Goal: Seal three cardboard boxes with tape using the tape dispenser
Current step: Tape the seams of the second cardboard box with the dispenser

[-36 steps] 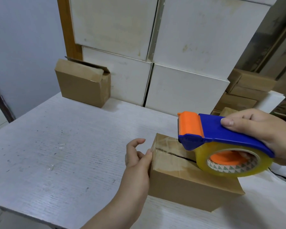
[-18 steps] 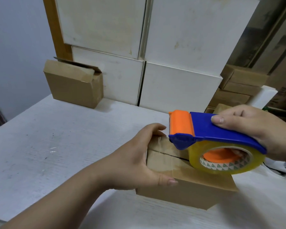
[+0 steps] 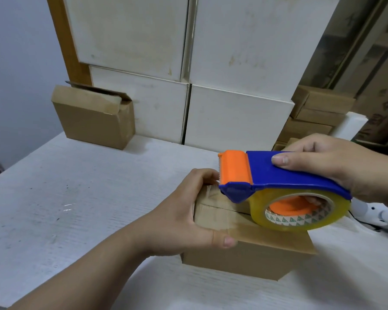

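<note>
Glossy blue-and-orange plastic tape dispenser (image 3: pixel 278 175) above a matt brown cardboard box (image 3: pixel 244 256), itself on a rough, white-grained table (image 3: pixel 87 186).

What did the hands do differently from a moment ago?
The left hand slid from the near box's end up over it and now clamps it, thumb on the front edge. The right hand still holds the tape dispenser above the seam. The far box stayed put.

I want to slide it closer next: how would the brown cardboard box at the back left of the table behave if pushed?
The brown cardboard box with the open flap would probably slide easily on the flat white table. It stands on a narrow side, so a high push might tip it. Its loose raised flap looks floppy, a poor place to push. Its weight cannot be judged.
</note>
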The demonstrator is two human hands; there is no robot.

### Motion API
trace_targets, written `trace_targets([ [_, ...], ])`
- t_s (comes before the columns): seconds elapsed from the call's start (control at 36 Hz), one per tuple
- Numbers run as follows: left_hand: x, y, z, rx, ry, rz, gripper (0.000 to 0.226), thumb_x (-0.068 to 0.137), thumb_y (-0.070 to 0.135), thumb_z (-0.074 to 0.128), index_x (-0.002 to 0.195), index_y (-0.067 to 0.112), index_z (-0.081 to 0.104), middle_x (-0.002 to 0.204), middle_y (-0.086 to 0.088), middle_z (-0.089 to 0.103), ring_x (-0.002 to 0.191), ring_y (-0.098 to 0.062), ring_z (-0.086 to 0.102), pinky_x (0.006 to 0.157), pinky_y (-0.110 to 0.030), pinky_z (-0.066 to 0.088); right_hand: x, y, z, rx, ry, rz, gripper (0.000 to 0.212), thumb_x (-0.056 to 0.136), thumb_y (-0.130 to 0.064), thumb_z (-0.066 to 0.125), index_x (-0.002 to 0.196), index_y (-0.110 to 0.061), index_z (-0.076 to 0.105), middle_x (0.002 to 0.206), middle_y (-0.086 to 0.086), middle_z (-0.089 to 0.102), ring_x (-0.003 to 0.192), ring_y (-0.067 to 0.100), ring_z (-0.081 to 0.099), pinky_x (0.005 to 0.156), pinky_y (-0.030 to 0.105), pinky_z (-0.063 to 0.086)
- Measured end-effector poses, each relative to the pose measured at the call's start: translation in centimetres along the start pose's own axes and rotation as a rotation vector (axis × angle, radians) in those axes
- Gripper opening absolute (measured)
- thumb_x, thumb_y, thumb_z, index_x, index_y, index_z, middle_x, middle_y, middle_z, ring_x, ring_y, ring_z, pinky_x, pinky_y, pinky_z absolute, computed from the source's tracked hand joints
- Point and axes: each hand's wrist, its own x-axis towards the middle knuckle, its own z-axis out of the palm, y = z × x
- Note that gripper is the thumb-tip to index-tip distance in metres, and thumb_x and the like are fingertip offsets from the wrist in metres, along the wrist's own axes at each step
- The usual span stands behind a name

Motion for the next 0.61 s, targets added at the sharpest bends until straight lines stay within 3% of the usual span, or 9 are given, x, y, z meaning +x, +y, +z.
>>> trace_targets([
  [0.19, 0.1, 0.0, -0.2, 0.003, -0.042, 0.006, 0.098, 0.071, 0.033, 0.095, 0.149, 0.029, 0.036, 0.145, 0.0, 0.05, 0.133, -0.026, 0.054, 0.102, -0.051, 0.053, -0.4, -0.2, -1.0, -0.056, -0.048, -0.007, 0.06, 0.062, -0.078, 0.065, 0.083, -0.024, 0.082, 0.085, 0.007, 0.081, 0.074, 0.025, 0.078, 0.067, 0.029, 0.056],
  [0.47, 0.3, 0.0, -0.3, 0.029, -0.074, 0.03, 0.091, 0.072, 0.034, 0.093, 0.146, 0.027, 0.04, 0.146, 0.002, 0.047, 0.137, -0.023, 0.05, 0.106, -0.05, 0.05, -0.3, -0.5, -1.6, -0.157, -0.088, 0.058, 0.071, 0.058, -0.083, 0.066, 0.087, -0.02, 0.081, 0.087, 0.006, 0.082, 0.08, 0.029, 0.078, 0.07, 0.031, 0.057],
  [0.61, 0.2, 0.1, -0.4, 0.064, -0.076, 0.04, 0.088, 0.072, 0.038, 0.092, 0.144, 0.029, 0.042, 0.143, 0.002, 0.047, 0.134, -0.022, 0.052, 0.103, -0.048, 0.051, -0.1, -0.8, -1.9, -0.179, -0.137, 0.073, 0.064, 0.065, -0.081, 0.067, 0.084, -0.022, 0.081, 0.083, 0.006, 0.081, 0.072, 0.023, 0.077, 0.065, 0.026, 0.054],
])
